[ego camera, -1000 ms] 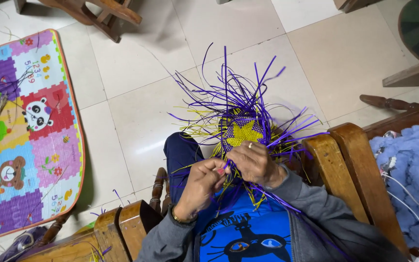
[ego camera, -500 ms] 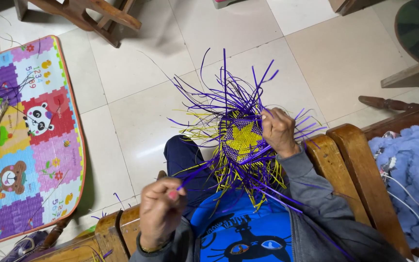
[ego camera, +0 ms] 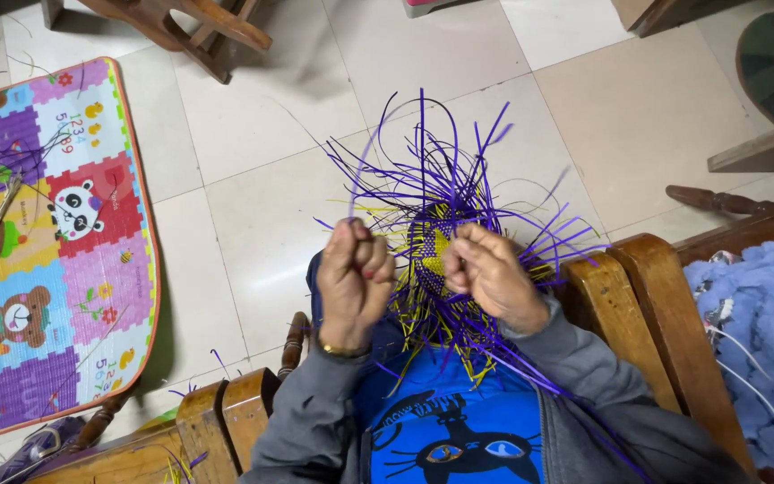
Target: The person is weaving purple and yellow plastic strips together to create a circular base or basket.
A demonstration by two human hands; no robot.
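A purple strip (ego camera: 371,148) is pinched by the left hand (ego camera: 354,273); the woven piece (ego camera: 430,246) beside it is gripped by the right hand (ego camera: 487,269). A harder pull could kink that strip.

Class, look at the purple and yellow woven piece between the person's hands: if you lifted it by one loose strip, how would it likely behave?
The woven piece probably feels light, being thin strips. Its loose purple strips arch and spring outward, so they are likely bendy yet springy, not limp. Lifted by one strip, it would probably dangle and swing.
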